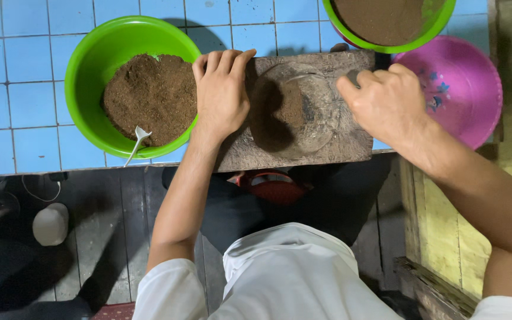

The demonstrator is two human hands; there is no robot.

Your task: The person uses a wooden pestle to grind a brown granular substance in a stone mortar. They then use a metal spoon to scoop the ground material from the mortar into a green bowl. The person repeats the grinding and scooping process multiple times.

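Head view | left hand flat, fingers together, bracing wooden block | right hand curled at clear mould's 3 o'clock rim, grip unclear | brown powder inside | likely pressing step; next needs steady downward pressure.

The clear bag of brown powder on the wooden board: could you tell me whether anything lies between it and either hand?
Nothing visible does. The left hand and right hand both rest against the clear bag on the wooden board.
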